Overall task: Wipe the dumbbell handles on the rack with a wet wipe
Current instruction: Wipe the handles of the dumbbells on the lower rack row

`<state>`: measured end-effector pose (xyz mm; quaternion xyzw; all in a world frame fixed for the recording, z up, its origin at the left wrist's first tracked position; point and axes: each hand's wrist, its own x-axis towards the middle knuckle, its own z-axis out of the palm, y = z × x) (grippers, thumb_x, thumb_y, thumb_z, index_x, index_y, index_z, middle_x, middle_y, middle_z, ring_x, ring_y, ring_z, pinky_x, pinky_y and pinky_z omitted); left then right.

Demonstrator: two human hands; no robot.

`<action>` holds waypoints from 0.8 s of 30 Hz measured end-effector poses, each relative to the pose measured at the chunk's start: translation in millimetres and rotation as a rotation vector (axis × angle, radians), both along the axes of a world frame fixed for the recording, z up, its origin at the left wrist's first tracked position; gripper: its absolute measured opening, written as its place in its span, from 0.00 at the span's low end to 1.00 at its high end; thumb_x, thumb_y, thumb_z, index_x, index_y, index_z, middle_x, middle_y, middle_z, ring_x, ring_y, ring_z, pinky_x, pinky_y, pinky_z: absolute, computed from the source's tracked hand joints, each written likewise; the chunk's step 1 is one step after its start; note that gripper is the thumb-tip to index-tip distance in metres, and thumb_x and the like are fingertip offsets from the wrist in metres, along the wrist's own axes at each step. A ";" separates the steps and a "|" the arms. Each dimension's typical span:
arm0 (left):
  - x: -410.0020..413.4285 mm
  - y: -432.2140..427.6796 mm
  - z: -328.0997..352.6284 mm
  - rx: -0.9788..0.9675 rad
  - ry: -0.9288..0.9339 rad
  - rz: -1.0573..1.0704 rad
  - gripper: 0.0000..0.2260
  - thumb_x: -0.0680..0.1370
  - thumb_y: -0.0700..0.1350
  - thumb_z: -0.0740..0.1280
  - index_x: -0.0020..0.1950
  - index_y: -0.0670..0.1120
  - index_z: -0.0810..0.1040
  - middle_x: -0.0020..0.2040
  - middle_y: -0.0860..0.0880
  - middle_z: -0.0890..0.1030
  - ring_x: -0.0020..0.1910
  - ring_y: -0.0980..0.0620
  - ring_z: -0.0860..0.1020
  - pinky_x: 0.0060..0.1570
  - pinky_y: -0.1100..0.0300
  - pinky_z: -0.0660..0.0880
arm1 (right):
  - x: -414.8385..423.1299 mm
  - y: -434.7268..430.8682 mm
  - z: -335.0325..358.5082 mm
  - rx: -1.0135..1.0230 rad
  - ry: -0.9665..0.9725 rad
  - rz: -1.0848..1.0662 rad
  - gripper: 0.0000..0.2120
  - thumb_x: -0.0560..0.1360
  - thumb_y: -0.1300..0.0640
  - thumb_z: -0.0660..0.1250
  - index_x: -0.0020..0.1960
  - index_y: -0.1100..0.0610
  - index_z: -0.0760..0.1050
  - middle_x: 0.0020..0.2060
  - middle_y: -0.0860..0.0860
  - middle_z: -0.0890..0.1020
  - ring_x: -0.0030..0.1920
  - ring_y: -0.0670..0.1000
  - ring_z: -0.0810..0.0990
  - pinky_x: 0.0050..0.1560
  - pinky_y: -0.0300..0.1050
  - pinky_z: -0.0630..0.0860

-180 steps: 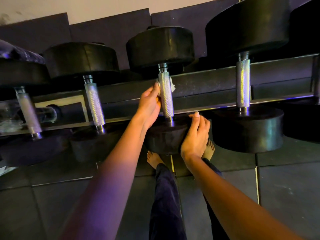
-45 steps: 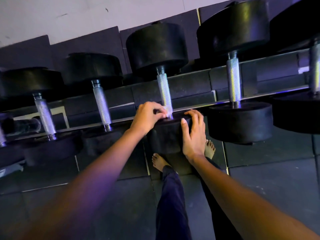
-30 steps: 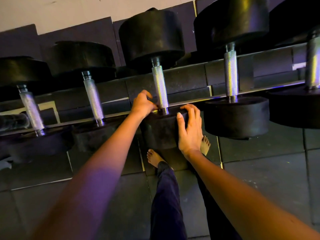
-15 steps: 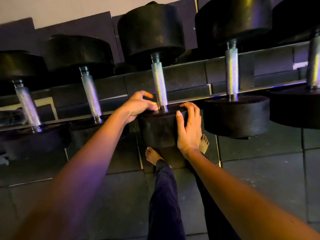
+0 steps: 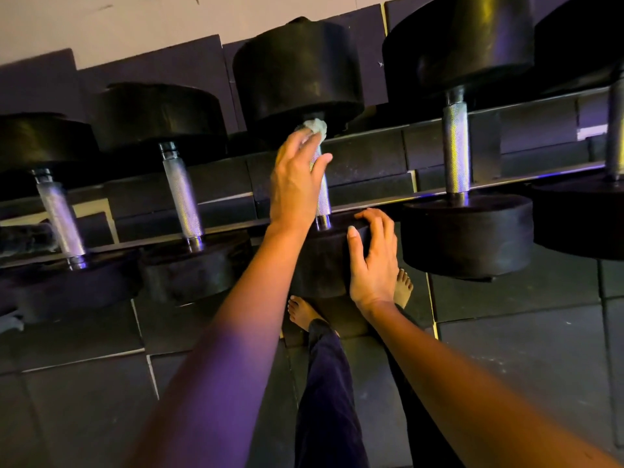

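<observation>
1. I see the handle (image 5: 323,197) as bright knurled metal, rough and glinting.
2. The dumbbell head (image 5: 320,261) looks like matt black rubber, faintly scuffed.
3. The wet wipe (image 5: 315,126) reads as pale, crumpled, cloth-like.
4. The floor (image 5: 506,366) tiles look dark and matt.

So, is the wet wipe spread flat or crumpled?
Crumpled. The wet wipe is a bunched wad at the far end of the middle handle, sticking out past the left hand that holds it.

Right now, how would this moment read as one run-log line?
step: wiping dumbbell handle | left hand: holds wet wipe at handle's far end | right hand: holds near weight head
</observation>
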<state>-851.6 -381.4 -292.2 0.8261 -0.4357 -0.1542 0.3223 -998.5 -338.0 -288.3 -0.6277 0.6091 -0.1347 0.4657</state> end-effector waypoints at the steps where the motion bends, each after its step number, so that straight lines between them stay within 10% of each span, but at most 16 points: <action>1: -0.3 -1.8 -2.2 0.015 0.019 0.011 0.13 0.75 0.41 0.67 0.59 0.40 0.78 0.59 0.44 0.77 0.58 0.50 0.75 0.57 0.67 0.67 | -0.1 0.1 0.0 0.002 0.002 -0.006 0.30 0.72 0.35 0.47 0.65 0.52 0.68 0.66 0.46 0.67 0.65 0.48 0.66 0.62 0.50 0.67; 8: 5.9 -19.8 -12.0 -0.291 0.677 0.604 0.07 0.73 0.32 0.67 0.42 0.43 0.76 0.39 0.51 0.78 0.36 0.66 0.77 0.43 0.70 0.73 | 1.2 0.1 -0.2 -0.003 -0.002 -0.012 0.29 0.73 0.36 0.48 0.65 0.52 0.68 0.66 0.47 0.68 0.66 0.47 0.66 0.64 0.51 0.67; 15: 17.8 -26.3 -27.5 -0.216 1.376 0.924 0.09 0.79 0.35 0.60 0.43 0.45 0.75 0.36 0.50 0.79 0.37 0.54 0.76 0.40 0.62 0.73 | -0.6 0.7 -1.8 -0.011 -0.019 -0.014 0.28 0.73 0.37 0.49 0.64 0.53 0.69 0.65 0.47 0.68 0.66 0.47 0.66 0.64 0.47 0.65; 18: 18.0 -21.5 -23.8 -0.344 1.080 0.834 0.07 0.74 0.30 0.65 0.42 0.42 0.78 0.31 0.56 0.81 0.34 0.60 0.78 0.39 0.66 0.75 | -0.7 0.7 -1.9 -0.005 -0.018 -0.013 0.29 0.72 0.37 0.49 0.64 0.53 0.69 0.66 0.47 0.68 0.66 0.48 0.66 0.64 0.47 0.64; 24: 9.0 -10.7 -14.4 -0.090 -0.151 -0.129 0.08 0.73 0.39 0.68 0.50 0.39 0.82 0.50 0.45 0.82 0.49 0.50 0.77 0.52 0.66 0.70 | -0.1 0.3 -1.5 -0.012 -0.008 -0.008 0.29 0.73 0.37 0.48 0.64 0.54 0.69 0.66 0.48 0.68 0.66 0.49 0.67 0.63 0.48 0.66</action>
